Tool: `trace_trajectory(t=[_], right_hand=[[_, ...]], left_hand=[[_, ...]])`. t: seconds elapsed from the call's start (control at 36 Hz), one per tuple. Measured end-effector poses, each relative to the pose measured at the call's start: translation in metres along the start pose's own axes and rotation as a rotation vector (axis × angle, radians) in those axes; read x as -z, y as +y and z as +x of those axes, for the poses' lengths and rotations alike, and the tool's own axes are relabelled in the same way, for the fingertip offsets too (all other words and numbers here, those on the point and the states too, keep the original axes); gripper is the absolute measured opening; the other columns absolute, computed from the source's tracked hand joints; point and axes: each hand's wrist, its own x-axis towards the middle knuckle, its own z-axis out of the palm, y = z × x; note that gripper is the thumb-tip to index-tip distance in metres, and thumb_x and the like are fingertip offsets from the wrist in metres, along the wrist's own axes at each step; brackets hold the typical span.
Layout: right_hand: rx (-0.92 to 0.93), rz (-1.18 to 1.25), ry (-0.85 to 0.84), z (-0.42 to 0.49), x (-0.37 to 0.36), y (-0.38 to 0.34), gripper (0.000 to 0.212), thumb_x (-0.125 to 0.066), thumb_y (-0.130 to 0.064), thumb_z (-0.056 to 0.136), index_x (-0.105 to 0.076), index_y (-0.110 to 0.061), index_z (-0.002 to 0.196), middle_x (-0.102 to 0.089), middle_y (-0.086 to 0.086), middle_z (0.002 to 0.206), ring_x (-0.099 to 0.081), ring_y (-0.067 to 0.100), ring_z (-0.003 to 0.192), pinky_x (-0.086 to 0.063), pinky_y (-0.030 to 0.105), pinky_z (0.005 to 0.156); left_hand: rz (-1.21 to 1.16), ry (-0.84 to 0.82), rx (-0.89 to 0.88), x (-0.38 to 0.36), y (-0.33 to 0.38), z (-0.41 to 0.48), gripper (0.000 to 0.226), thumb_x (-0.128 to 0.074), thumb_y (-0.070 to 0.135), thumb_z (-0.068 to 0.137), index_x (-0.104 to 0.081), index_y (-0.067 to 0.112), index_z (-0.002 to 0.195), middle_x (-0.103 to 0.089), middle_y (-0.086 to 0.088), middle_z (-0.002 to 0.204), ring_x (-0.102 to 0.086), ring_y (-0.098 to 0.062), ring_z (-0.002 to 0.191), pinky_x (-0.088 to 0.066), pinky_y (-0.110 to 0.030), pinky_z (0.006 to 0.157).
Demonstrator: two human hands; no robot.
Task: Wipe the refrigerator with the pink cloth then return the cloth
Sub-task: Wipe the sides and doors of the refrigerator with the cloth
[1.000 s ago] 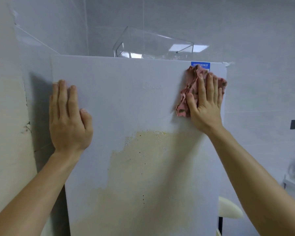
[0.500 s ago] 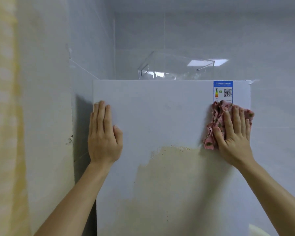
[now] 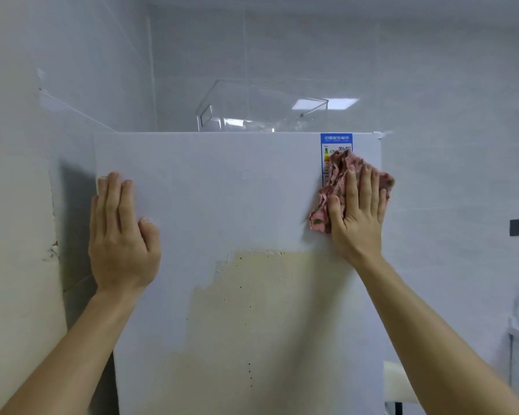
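Head view, looking straight at the white refrigerator (image 3: 237, 205) door, which fills the middle of the frame.

Left hand (image 3: 120, 244) at 9 o'clock on the door, close to its left edge: palm flat on the panel, fingers straight and together pointing to 12, thumb out toward 3. Holds nothing.

Right hand (image 3: 357, 217) at 2 o'clock, near the door's right edge: fingers straight and slightly spread, pointing to 12, pressing the pink cloth (image 3: 337, 170) flat against the door. No curl or pinch around it; palm and fingers simply bear on it.

The cloth is bunched and crumpled under that hand. Folds stick out past the fingertips at 12, past the thumb at 9 and past the little finger at 3. Its top edge overlaps the lower part of a blue energy label (image 3: 336, 140) stuck in the door's upper right corner.

Yellowish stain (image 3: 267, 310) with dark specks covers the door from centre down to 6 o'clock; its upper edge lies just below the right wrist.

Clear plastic bin (image 3: 261, 109) sits on top of the refrigerator at 12. Grey tiled wall (image 3: 447, 85) behind and to the right. Part of a white stool seat (image 3: 397, 381) shows at 5 o'clock, beside the door's lower right edge.
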Motion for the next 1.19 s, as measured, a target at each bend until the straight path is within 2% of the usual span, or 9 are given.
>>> trace_trajectory(t=[0.17,0.33,0.53,0.58,0.69,0.75,0.89,1.06,1.19], right_hand=[[-0.007,0.009,-0.040,-0.052,-0.005,0.016,0.071,-0.027,-0.055,0.103,-0.004,-0.028,0.165,0.007,-0.005,0.174,0.018,0.006,0.160,0.015,0.036,0.129],[0.000,0.011,-0.081,-0.013,0.009,0.011,0.072,-0.023,-0.062,0.101,0.002,-0.037,0.163,0.013,-0.011,0.174,0.019,0.006,0.159,0.019,0.033,0.127],[-0.152,0.021,0.065,0.019,-0.002,-0.042,0.078,-0.013,-0.060,0.099,-0.007,-0.026,0.169,0.004,0.001,0.177,0.009,0.016,0.163,0.019,0.035,0.127],[-0.099,0.015,0.084,0.005,-0.014,-0.066,0.074,-0.018,-0.058,0.102,-0.009,-0.026,0.169,0.002,0.002,0.177,0.006,0.019,0.163,0.015,0.040,0.129],[0.186,-0.037,0.150,-0.032,-0.043,-0.116,0.068,-0.041,-0.049,0.105,-0.028,-0.022,0.165,-0.021,0.012,0.174,-0.016,0.028,0.162,-0.006,0.048,0.132],[0.292,-0.035,0.129,-0.047,-0.052,-0.136,0.065,-0.045,-0.049,0.105,-0.034,-0.025,0.164,-0.025,0.010,0.173,-0.019,0.028,0.162,-0.012,0.049,0.132],[0.427,-0.042,0.089,-0.044,-0.044,-0.119,0.064,-0.044,-0.053,0.107,-0.029,-0.030,0.165,-0.019,0.002,0.175,-0.011,0.020,0.163,-0.008,0.045,0.133],[0.162,-0.038,0.106,-0.016,-0.025,-0.065,0.071,-0.037,-0.058,0.105,-0.015,-0.030,0.166,-0.008,0.004,0.176,0.002,0.020,0.163,0.003,0.050,0.132],[0.001,-0.019,0.118,-0.035,-0.033,-0.088,0.071,-0.027,-0.056,0.106,-0.013,-0.025,0.168,-0.002,0.006,0.177,0.004,0.022,0.164,0.007,0.049,0.132]], left_hand=[[-0.005,-0.019,0.009,0.001,0.001,0.000,0.059,-0.041,0.007,0.100,-0.035,-0.004,0.159,-0.030,-0.021,0.169,-0.024,-0.038,0.160,-0.025,-0.056,0.129],[-0.007,-0.021,0.016,0.000,0.000,0.000,0.059,-0.040,0.009,0.101,-0.034,-0.004,0.159,-0.030,-0.020,0.169,-0.024,-0.037,0.160,-0.025,-0.056,0.128],[0.004,-0.001,0.018,-0.002,0.001,0.000,0.057,-0.040,0.008,0.102,-0.037,-0.005,0.157,-0.032,-0.021,0.168,-0.026,-0.038,0.159,-0.027,-0.055,0.128],[0.006,-0.004,0.020,-0.001,0.001,0.000,0.058,-0.040,0.008,0.102,-0.036,-0.005,0.158,-0.032,-0.021,0.168,-0.025,-0.037,0.159,-0.026,-0.055,0.128],[0.000,-0.014,0.016,0.001,0.001,0.001,0.058,-0.040,0.009,0.102,-0.035,-0.005,0.158,-0.031,-0.021,0.168,-0.024,-0.037,0.159,-0.025,-0.054,0.129],[0.000,-0.016,0.003,0.002,0.000,0.002,0.058,-0.040,0.009,0.102,-0.035,-0.005,0.158,-0.031,-0.022,0.168,-0.024,-0.038,0.159,-0.026,-0.055,0.129],[-0.017,-0.022,-0.005,0.002,0.000,0.002,0.057,-0.039,0.010,0.103,-0.035,-0.005,0.158,-0.031,-0.024,0.168,-0.023,-0.040,0.159,-0.025,-0.056,0.129],[-0.020,-0.012,-0.004,0.002,0.002,0.003,0.056,-0.040,0.009,0.103,-0.035,-0.006,0.158,-0.031,-0.024,0.167,-0.024,-0.040,0.159,-0.023,-0.054,0.130],[-0.032,-0.002,-0.009,0.002,0.002,0.003,0.056,-0.042,0.007,0.103,-0.035,-0.008,0.157,-0.033,-0.025,0.166,-0.026,-0.041,0.158,-0.024,-0.054,0.129]])
